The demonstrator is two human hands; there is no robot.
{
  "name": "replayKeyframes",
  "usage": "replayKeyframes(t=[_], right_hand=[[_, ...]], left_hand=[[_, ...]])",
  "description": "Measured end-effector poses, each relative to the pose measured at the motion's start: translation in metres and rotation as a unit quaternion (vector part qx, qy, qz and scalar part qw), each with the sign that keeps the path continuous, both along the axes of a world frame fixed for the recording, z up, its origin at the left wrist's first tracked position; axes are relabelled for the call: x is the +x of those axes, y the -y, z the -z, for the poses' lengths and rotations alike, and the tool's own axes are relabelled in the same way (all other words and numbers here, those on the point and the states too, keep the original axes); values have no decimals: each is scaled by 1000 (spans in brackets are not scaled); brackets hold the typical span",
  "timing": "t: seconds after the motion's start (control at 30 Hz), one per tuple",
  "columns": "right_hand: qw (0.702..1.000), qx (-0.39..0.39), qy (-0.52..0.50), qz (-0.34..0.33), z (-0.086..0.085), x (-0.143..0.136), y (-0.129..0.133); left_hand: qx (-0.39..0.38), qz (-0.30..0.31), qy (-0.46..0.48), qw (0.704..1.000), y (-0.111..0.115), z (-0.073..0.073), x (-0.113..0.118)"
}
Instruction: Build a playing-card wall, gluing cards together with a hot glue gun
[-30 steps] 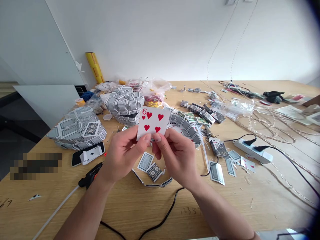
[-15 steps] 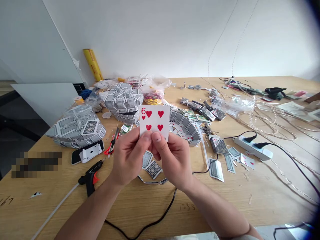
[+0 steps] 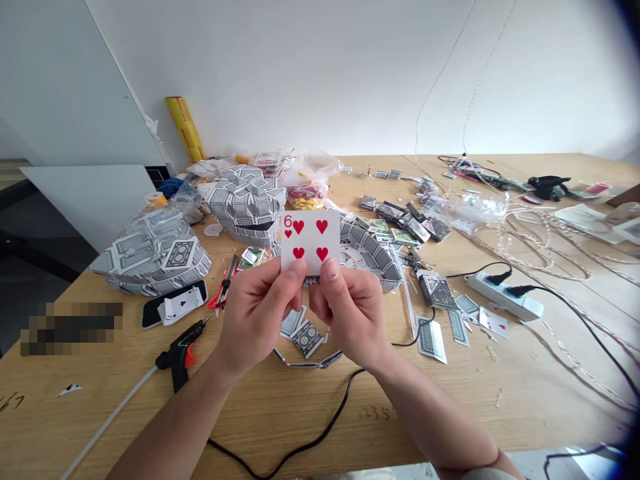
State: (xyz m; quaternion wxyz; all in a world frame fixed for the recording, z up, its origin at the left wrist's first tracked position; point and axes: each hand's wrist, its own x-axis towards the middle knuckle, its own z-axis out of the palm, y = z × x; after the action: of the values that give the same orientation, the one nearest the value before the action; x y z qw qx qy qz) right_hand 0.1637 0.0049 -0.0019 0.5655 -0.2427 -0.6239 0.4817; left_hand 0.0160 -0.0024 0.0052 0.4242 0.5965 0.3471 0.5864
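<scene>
A six of hearts playing card (image 3: 310, 239) is held upright, face toward me, by both hands. My left hand (image 3: 257, 310) pinches its lower left part, thumb on the face. My right hand (image 3: 353, 310) pinches the lower right part the same way. A patterned strip shows at the card's lower edge, where it looks bent. Behind the hands stands an open, low-walled box (image 3: 383, 257) made of folded cards. Below them several loose cards (image 3: 306, 339) lie on the table, near a curved strip of cards (image 3: 307, 365).
At left are two card-covered boxes (image 3: 155, 257), a phone (image 3: 150, 310), a red utility knife (image 3: 220, 290) and a black glue gun (image 3: 177, 357). To the right lie card packs (image 3: 435, 290), a white power strip (image 3: 507, 297) and loose cords (image 3: 540, 250). A black cable (image 3: 320, 437) crosses the front.
My thumbs have moved apart along the card's lower edge, the right one shifting rightward. A patterned strip now shows between them at the bottom. Both hands still hold the card.
</scene>
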Motion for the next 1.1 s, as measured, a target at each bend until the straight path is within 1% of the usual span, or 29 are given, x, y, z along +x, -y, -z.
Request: replayKeyframes(t=[0.1, 0.17, 0.27, 0.37, 0.47, 0.53, 0.67, 0.8, 0.97, 1.1], right_hand=[[1000, -20, 4, 3, 4, -1, -1], [999, -32, 10, 3, 5, -2, -1], [999, -44, -4, -20, 5, -5, -1], [997, -61, -27, -37, 7, -5, 1], [995, -85, -29, -44, 9, -6, 1], [995, -86, -25, -40, 8, -6, 0], [996, -86, -17, -23, 1, -6, -1], [997, -71, -19, -32, -7, -5, 1], [996, -69, 5, -51, -8, -8, 1], [994, -82, 13, -67, -8, -7, -2]], left_hand=[[5, 10, -3, 1000, 0, -2, 1], [24, 18, -10, 1000, 1, -3, 2], [43, 22, -21, 999, 1, -3, 3], [31, 42, -8, 999, 0, 0, 3], [4, 65, 32, 997, -3, 4, 3], [-17, 71, 50, 996, -4, 5, 3], [-35, 71, 32, 996, -4, 3, 0], [-22, 70, -6, 997, -2, 0, -1], [17, 49, -34, 998, -3, -1, 1], [16, 40, -40, 998, -4, -4, 2]])
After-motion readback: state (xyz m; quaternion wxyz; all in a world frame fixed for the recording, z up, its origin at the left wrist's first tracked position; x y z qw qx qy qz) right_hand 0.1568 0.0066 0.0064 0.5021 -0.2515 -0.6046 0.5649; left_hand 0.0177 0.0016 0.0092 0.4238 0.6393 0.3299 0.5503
